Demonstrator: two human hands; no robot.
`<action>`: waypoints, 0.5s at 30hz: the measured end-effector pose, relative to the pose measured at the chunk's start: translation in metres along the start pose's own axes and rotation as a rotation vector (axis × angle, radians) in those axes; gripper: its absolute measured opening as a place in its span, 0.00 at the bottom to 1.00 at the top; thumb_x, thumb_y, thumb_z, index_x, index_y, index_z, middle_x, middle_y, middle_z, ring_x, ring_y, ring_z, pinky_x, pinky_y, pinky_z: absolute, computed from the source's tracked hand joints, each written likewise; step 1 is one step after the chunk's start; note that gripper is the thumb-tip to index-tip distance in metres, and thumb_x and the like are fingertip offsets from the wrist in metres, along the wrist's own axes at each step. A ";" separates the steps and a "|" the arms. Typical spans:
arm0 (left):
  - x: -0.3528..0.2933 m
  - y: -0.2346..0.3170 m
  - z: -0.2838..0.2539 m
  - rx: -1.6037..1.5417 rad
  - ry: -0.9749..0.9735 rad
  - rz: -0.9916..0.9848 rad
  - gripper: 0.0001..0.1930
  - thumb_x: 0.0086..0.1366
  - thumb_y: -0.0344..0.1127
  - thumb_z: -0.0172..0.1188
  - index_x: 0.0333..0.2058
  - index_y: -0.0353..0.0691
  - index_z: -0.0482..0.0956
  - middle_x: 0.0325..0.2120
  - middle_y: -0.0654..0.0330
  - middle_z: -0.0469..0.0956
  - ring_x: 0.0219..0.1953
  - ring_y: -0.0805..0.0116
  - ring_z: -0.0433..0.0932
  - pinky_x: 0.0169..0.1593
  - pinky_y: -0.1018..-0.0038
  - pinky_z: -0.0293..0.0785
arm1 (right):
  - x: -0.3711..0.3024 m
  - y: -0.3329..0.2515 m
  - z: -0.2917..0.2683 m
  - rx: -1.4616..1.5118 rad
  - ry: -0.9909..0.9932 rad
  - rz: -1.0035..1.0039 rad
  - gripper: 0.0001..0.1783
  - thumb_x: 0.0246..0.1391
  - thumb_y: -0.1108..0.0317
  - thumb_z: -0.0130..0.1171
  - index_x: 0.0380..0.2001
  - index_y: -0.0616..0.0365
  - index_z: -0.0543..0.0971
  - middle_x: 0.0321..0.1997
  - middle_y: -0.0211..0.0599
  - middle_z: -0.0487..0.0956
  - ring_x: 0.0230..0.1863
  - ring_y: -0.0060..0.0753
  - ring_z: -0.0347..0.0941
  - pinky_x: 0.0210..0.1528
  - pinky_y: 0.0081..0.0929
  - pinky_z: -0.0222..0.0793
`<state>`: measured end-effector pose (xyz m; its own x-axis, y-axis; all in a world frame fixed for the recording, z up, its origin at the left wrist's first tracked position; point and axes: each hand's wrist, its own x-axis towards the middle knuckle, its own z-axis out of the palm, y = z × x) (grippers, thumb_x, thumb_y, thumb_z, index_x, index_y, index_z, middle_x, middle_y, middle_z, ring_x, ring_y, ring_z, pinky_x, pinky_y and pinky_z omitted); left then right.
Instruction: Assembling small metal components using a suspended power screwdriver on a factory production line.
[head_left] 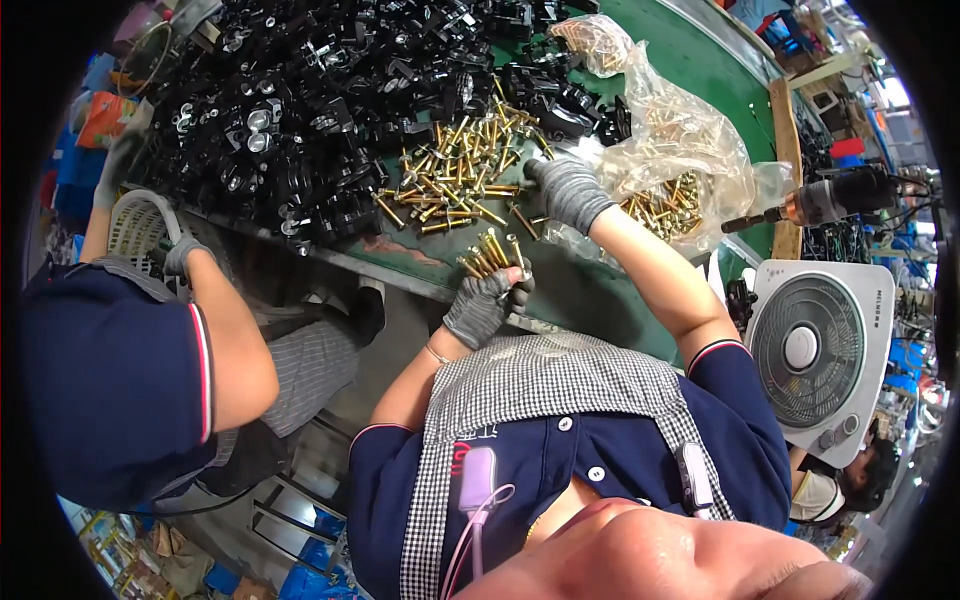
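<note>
My left hand [484, 309], in a grey glove with a bare thumb tip showing, is closed around a bunch of brass-coloured bolts [487, 252], their ends pointing up near the table's front edge. My right hand [570, 192], also grey-gloved, reaches over the right side of a loose pile of bolts [455, 172]. Its fingers bend down by the pile; whether they pinch a bolt is hidden. To the right of that hand, a clear plastic bag [690, 130] lies opened with more bolts [668, 205] in it.
A big heap of black metal parts [290, 110] covers the green table's [740, 70] left and far side. At right are a power screwdriver [820, 200] and a box fan [815, 345]. A co-worker [130, 370] at left holds a white plastic basket [140, 225].
</note>
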<state>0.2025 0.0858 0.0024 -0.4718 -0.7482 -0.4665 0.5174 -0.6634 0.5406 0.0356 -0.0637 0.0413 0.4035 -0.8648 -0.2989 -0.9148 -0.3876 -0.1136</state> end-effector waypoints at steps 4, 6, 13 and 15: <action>-0.003 0.005 0.007 -0.096 -0.006 -0.026 0.12 0.59 0.36 0.57 0.41 0.42 0.73 0.29 0.63 0.75 0.24 0.76 0.72 0.26 0.80 0.69 | -0.005 -0.041 -0.023 0.007 -0.123 0.073 0.18 0.43 0.67 0.57 0.41 0.58 0.77 0.32 0.48 0.79 0.38 0.45 0.77 0.46 0.41 0.70; -0.005 0.008 0.012 -0.110 0.036 -0.053 0.11 0.58 0.34 0.58 0.41 0.42 0.73 0.29 0.61 0.75 0.25 0.75 0.71 0.26 0.80 0.68 | 0.013 -0.044 0.009 -0.144 0.003 0.102 0.17 0.44 0.70 0.56 0.41 0.58 0.78 0.35 0.48 0.80 0.41 0.42 0.77 0.50 0.41 0.68; 0.003 -0.008 -0.009 -0.286 -0.131 0.045 0.12 0.56 0.29 0.59 0.40 0.41 0.73 0.31 0.57 0.73 0.26 0.74 0.68 0.29 0.78 0.66 | -0.006 -0.028 -0.008 0.036 -0.129 -0.051 0.12 0.41 0.69 0.57 0.32 0.59 0.81 0.30 0.51 0.79 0.35 0.49 0.76 0.38 0.37 0.72; 0.002 -0.007 -0.012 -0.319 -0.165 0.055 0.11 0.56 0.28 0.59 0.40 0.42 0.73 0.32 0.58 0.72 0.27 0.74 0.69 0.30 0.78 0.67 | -0.025 -0.012 -0.014 0.168 -0.047 -0.109 0.12 0.40 0.68 0.58 0.31 0.57 0.81 0.29 0.49 0.79 0.33 0.48 0.76 0.38 0.36 0.72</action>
<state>0.2070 0.0886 -0.0107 -0.5321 -0.7881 -0.3094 0.7299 -0.6122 0.3043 0.0366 -0.0422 0.0629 0.5027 -0.8030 -0.3200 -0.8574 -0.4159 -0.3032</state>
